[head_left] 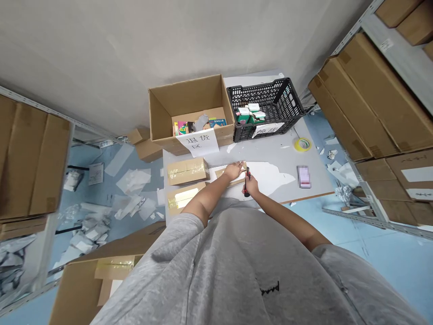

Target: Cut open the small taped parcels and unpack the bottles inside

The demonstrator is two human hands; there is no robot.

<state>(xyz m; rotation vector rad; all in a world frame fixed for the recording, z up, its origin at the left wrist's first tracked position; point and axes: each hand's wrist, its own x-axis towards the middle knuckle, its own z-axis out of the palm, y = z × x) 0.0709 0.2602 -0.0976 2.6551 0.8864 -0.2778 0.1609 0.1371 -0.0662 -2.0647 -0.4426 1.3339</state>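
A small flat cardboard box (237, 180) lies near the front edge of the table, partly covered by my hands. My left hand (234, 170) presses down on it, with the fingers bent over its far right end. In my right hand (251, 186) is a black and red utility knife (246, 191), held upright beside the right end of the box. The knife's tip is too small to make out. Left of my hands sit two taped cardboard boxes, a rear one (186, 171) and a front one (175, 201) with a white label.
Behind stand a big open carton (158, 113) holding colourful books and a black plastic crate (287, 108) with green-and-white boxes. Yellow tape (302, 144) and a phone (304, 176) lie to the right. Carton-filled shelves flank the table; paper scraps (135, 183) litter the floor.
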